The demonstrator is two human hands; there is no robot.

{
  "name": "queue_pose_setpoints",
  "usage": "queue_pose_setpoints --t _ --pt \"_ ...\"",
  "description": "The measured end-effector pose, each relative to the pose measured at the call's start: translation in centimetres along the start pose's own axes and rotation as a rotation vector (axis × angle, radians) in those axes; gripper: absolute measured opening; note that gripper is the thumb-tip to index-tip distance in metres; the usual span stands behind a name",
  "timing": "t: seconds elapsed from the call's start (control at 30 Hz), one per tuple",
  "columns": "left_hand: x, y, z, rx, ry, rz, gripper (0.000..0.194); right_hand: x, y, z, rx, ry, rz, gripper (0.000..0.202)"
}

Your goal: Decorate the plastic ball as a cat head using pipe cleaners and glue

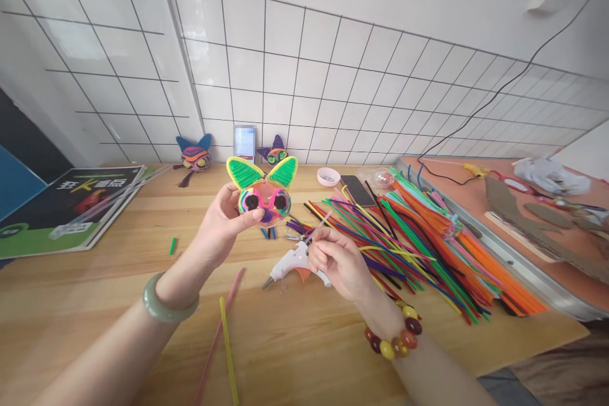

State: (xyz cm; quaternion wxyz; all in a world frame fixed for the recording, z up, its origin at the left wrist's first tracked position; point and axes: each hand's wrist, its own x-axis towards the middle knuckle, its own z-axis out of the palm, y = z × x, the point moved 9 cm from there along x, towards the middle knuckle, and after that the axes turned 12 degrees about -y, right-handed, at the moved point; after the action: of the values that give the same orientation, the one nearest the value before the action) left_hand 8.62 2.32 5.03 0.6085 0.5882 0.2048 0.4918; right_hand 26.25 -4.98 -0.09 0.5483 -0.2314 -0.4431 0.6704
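My left hand [226,219] holds up an animal-face figure, its thumb at the front near the purple nose and its fingers behind. The figure [269,203] has green pipe-cleaner ears edged in yellow, a clear rounded face and dark eyes ringed with bright colours. My right hand [337,260] is closed, thumb and fingers curled together; anything inside them is hidden or too small to name. Behind it a white glue gun [288,261] lies on the table, nozzle towards the lower left, partly covered by the hand. Small scissors [294,236] lie close to the glue gun.
Many coloured pipe cleaners [428,254] spread across the right. Behind them are a phone [358,191] and a pink bowl [328,176]. Two finished-looking animal faces, one blue-eared [194,155] and one purple-eared [276,151], lean near the wall. A book [71,203] lies left; loose pipe cleaners [228,349] lie in front.
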Motion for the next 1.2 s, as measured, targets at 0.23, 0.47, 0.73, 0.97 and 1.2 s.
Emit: queue_pose_setpoints --t 0.23,0.47,0.73,0.97,1.2 --pt "-0.3 0.3 1.5 -0.027 -0.120 0.039 0.046 -0.8 0.5 1.2 -0.229 -0.184 0.030 0.011" --pt "-0.3 0.6 2.0 -0.040 -0.139 0.055 0.047 -1.6 -0.1 4.5 -0.629 -0.385 0.071 0.003" --pt "-0.5 0.2 2.4 -0.043 -0.144 0.005 0.052 -2.0 1.7 5.0 -0.724 -0.442 0.326 0.016" --pt "-0.9 0.1 3.3 0.027 -0.196 -0.024 0.056 -1.8 0.7 5.1 -0.987 -0.397 0.182 0.020" --pt "-0.9 0.4 3.5 0.088 -0.190 -0.002 0.055 -1.8 -0.1 6.5 -1.091 -0.470 -0.076 0.023"
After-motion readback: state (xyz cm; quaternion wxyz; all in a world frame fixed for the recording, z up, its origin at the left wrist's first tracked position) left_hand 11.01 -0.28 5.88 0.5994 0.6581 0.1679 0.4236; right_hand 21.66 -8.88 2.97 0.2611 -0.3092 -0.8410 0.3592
